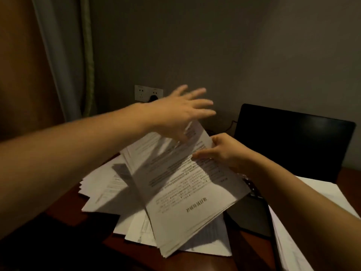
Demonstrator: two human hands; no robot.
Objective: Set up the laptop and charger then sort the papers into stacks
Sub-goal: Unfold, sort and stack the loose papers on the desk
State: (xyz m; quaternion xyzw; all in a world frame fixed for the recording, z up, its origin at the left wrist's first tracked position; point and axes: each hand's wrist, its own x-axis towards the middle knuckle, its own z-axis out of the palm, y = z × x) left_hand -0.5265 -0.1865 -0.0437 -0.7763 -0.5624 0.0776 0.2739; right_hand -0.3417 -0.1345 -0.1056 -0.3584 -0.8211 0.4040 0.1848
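Observation:
My right hand grips a thick sheaf of printed papers by its right edge and holds it tilted above the desk. My left hand hovers over the sheaf's far end with fingers spread; the thumb touches the top sheet. Under the sheaf lies a loose pile of papers, fanned out to the left. An open black laptop with a dark screen stands at the right. A black charger plug sits in the white wall socket, and a thin cable runs to the laptop.
More white sheets lie at the right, in front of and beside the laptop. The dark brown desk reaches the grey wall. A curtain hangs at the left behind the desk.

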